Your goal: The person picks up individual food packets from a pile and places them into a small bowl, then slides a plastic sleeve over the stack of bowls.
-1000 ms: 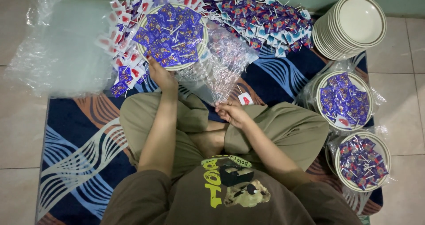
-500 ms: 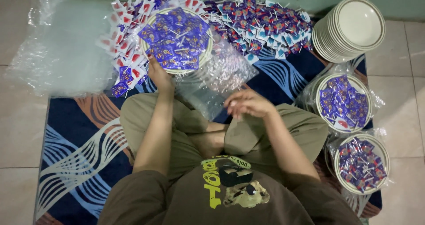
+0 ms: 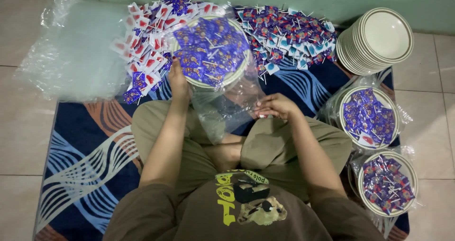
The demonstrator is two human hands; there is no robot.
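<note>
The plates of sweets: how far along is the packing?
Two plates of wrapped lollipops already sit in clear bags at the right. In hand: the left hand holds a third filled plate while the right hand holds the clear bag at it. Left: a stack of empty plates and loose lollipops on the mat.

Bare mat (image 3: 85, 141) leftward (lollipop heap (image 3: 289, 32), stacked plates (image 3: 377, 39) crowding right)

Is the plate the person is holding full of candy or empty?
Full. The round cream plate in the left hand is heaped with purple-wrapped lollipops, and a clear plastic bag covers part of it.
</note>
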